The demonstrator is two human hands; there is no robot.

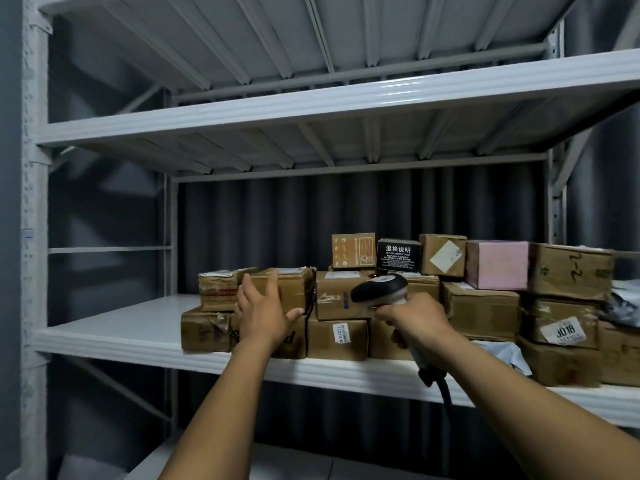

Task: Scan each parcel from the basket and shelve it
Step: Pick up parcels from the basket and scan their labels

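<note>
Parcel (pixel 289 284) behind spread left hand (pixel 263 315), scanner (pixel 379 289) gripped in right hand (pixel 417 318)

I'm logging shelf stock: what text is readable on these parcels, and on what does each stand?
"退换说明" above "RETURN INSTRUCTIONS": black box, top row.
"3018": white label on a right-hand brown box.
"2-2", handwritten: top-right brown box.
"30-2-1211", roughly: narrow label on a lower front box.
Other labels and fine print: too blurred to read.

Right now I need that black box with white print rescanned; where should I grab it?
Probably from the front and above: fingers over the top of the black box, thumb on its printed face. The orange-printed box and labelled brown box crowd both its sides.
</note>
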